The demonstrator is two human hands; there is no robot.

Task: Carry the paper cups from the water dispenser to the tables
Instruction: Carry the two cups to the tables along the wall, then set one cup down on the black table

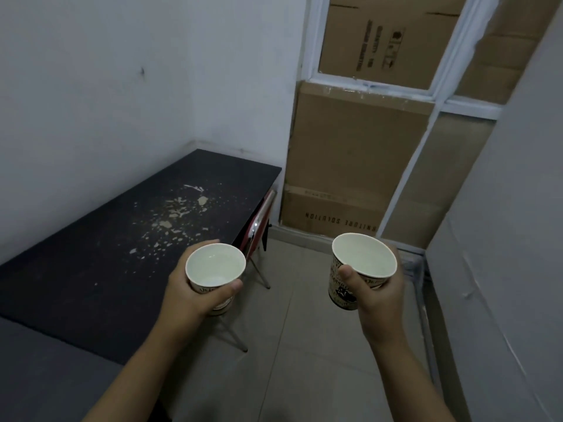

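Left hand (195, 287) is wrapped around one paper cup (215, 269), held up right at the desk's (76, 269) near right edge. Right hand (376, 295) grips a second printed cup (362, 266) out over the floor tiles (304, 345). Both cups upright, probably water inside, hard to tell. Pale flakes (173, 214) litter the desk.

Both forearms are bare to the frame edge; the left hand (198, 292) and right hand (376, 295) wear no gloves, rings or watch.
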